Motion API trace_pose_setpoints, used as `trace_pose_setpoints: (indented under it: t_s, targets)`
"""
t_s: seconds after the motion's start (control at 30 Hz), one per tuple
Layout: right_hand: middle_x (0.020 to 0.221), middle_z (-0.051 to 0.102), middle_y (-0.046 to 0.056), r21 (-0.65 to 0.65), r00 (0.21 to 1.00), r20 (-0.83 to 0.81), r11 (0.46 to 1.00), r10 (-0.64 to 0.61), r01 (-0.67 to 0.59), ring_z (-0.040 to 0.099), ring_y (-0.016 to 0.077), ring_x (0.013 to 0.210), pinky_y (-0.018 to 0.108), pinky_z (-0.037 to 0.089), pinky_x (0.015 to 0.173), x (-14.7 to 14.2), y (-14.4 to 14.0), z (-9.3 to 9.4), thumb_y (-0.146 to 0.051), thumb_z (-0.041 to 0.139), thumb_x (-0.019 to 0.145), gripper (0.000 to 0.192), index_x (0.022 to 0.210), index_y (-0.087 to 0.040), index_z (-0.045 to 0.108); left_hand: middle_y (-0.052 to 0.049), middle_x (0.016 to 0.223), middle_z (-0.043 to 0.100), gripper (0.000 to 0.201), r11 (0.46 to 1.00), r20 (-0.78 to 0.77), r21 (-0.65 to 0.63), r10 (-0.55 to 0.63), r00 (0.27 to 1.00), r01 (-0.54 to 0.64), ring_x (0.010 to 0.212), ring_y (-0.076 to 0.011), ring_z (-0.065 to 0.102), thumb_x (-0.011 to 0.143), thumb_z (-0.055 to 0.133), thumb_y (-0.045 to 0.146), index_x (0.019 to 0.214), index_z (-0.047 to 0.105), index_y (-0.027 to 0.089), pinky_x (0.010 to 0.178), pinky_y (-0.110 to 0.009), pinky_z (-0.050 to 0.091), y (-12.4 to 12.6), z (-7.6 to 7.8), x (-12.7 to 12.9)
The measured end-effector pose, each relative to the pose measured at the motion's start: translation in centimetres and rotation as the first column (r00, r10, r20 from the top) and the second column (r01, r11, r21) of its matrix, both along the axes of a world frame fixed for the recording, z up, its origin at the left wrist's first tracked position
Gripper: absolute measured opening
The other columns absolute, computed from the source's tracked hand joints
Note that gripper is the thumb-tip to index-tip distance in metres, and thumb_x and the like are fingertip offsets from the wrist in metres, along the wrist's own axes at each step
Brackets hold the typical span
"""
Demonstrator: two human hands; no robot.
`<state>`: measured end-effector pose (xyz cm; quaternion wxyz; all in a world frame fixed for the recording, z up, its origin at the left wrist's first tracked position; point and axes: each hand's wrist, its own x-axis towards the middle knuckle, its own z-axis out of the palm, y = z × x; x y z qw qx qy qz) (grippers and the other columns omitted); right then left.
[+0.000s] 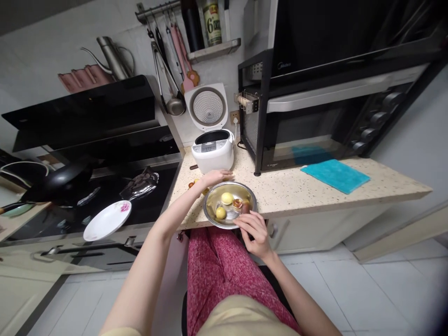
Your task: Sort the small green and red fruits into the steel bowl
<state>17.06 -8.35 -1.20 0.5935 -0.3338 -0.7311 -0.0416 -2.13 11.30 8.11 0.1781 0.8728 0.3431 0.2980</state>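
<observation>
A shallow metal bowl sits at the counter's front edge. In it lie two pale yellow round pieces, a small reddish-brown piece with a light centre and a darker reddish thing, whose kinds I cannot make out. My left hand reaches over the bowl's far left side, its fingers stretched out flat in front of the rice cooker. At the near right rim is my right hand, fingers apart and extended over the edge. Small brown and yellow bits lie left of the bowl, partly behind my left forearm.
The rice cooker's lid stands raised. Right of it, a black rack holds an oven; a turquoise cloth lies before it. A white plate rests by the stove. Utensils hang above.
</observation>
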Motion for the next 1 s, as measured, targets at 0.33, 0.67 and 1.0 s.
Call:
trace_pose_setpoints:
  t_s: [0.33, 0.67, 1.0]
  targets:
    - [0.103, 0.079, 0.003, 0.007, 1.0, -0.02, 1.0, -0.003, 0.003, 0.074, 0.0198, 0.099, 0.046, 0.052, 0.104, -0.1, 0.0, 0.0, -0.003, 0.055, 0.09, 0.048, 0.127, -0.029, 0.071, -0.007, 0.14, 0.067, 0.036, 0.999, 0.025, 0.007, 0.043, 0.999, -0.043, 0.132, -0.0186, 0.058, 0.094, 0.053, 0.012, 0.124, 0.069, 0.023, 0.109, -0.032, 0.049, -2.8, -1.0, -2.4]
    - [0.102, 0.079, 0.003, 0.022, 0.999, -0.028, 0.999, -0.031, 0.032, 0.073, 0.0201, 0.101, 0.045, 0.05, 0.105, -0.6, -0.1, -0.3, -0.002, 0.056, 0.09, 0.048, 0.128, -0.028, 0.071, -0.012, 0.127, 0.074, 0.022, 0.986, 0.115, 0.167, -0.005, 0.993, -0.015, 0.117, -0.0253, 0.07, 0.099, 0.06, 0.019, 0.114, 0.075, 0.019, 0.107, -0.043, 0.055, -2.1, 3.2, -1.2]
    - [0.096, 0.08, 0.001, -0.001, 0.998, -0.051, 0.999, -0.032, 0.032, 0.074, 0.0196, 0.093, 0.045, 0.051, 0.103, -0.9, 0.2, -0.3, -0.008, 0.061, 0.092, 0.032, 0.112, -0.028, 0.077, -0.01, 0.119, 0.075, 0.024, 0.999, -0.169, 0.032, 0.018, 0.986, -0.013, 0.112, -0.0267, 0.072, 0.098, 0.064, 0.02, 0.12, 0.071, 0.019, 0.102, -0.041, 0.056, -10.4, 1.2, -2.9]
